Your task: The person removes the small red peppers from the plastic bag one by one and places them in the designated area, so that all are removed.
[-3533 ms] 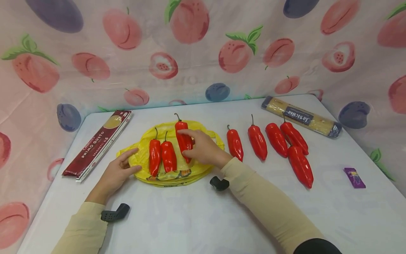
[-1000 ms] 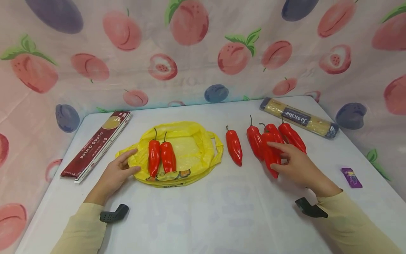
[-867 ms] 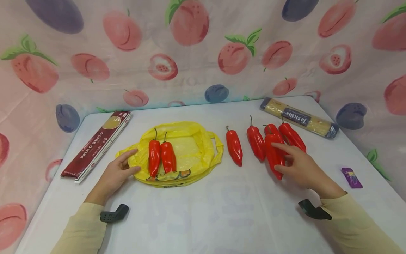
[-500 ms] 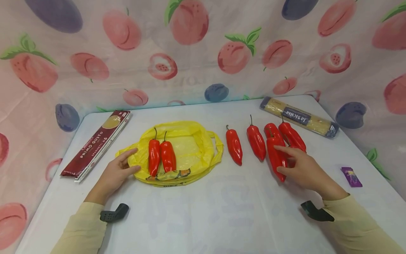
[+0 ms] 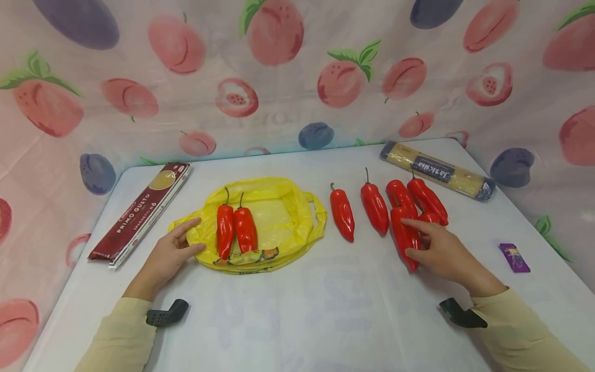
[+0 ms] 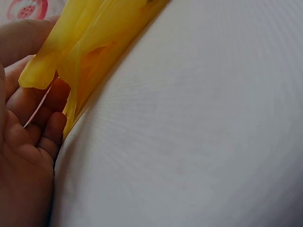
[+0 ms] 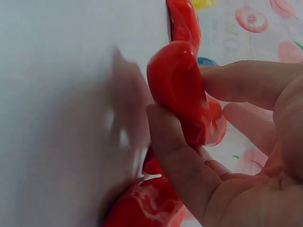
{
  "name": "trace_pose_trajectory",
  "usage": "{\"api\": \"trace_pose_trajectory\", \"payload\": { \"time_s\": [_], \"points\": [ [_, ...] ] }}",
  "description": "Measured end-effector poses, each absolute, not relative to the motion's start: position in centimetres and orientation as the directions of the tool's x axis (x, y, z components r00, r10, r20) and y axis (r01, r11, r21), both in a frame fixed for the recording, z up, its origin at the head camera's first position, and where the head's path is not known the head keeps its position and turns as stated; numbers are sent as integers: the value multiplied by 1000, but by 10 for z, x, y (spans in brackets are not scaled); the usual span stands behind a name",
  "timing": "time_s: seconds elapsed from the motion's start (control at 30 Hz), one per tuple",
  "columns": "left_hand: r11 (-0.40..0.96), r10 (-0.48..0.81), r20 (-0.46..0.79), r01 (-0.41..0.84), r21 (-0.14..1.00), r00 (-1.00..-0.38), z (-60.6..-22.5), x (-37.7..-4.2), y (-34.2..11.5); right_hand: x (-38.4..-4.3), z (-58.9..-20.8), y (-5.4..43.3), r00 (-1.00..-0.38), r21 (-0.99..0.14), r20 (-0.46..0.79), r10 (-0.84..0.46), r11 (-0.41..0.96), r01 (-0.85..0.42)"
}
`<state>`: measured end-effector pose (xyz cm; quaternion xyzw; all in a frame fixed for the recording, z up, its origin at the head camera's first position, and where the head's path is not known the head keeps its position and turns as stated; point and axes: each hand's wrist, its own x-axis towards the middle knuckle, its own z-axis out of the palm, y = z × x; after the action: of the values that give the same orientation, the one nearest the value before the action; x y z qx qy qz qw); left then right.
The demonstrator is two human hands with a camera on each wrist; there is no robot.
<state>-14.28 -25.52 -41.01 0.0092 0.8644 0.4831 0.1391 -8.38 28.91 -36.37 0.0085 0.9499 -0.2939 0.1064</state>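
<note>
My left hand (image 5: 169,256) holds the left edge of a yellow plastic bag (image 5: 297,227) between thumb and fingers. In the left wrist view, a fold of the bag (image 6: 78,52) passes between the thumb and curled fingers. Two red peppers (image 5: 225,230) with dark stems lie side by side on the bag's left part. On the right, my right hand (image 5: 439,253) pinches another glossy red pepper (image 5: 403,235) between thumb and fingers. The right wrist view has this pepper (image 7: 175,78) end-on, its shadow falling on the white surface. It partly covers neighbouring peppers in the head view.
Several more red peppers (image 5: 342,214) lie right of the bag, a few bunched by my right hand. A clear spaghetti pack (image 5: 437,169) lies at the back right, a dark red spaghetti pack (image 5: 139,214) at the left. A small purple packet (image 5: 514,258) sits far right.
My right hand has carried the pepper from over the bag to the right-hand peppers, then moved it slightly right and nearer the front edge. My left hand has stayed at the bag's edge.
</note>
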Motion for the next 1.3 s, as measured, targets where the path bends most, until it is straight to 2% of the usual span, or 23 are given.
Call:
{"api": "trace_pose_trajectory", "payload": {
  "time_s": [0.53,1.3],
  "points": [
    [539,145,-239,-126,833,-960,-409,-142,-254,-83,-371,290,-977,-529,-209,-38,845,80],
    [532,146,-248,-135,836,-958,-411,-143,-255,-88,-365,293,-956,-497,-290,-34,859,120]
  ]
}}
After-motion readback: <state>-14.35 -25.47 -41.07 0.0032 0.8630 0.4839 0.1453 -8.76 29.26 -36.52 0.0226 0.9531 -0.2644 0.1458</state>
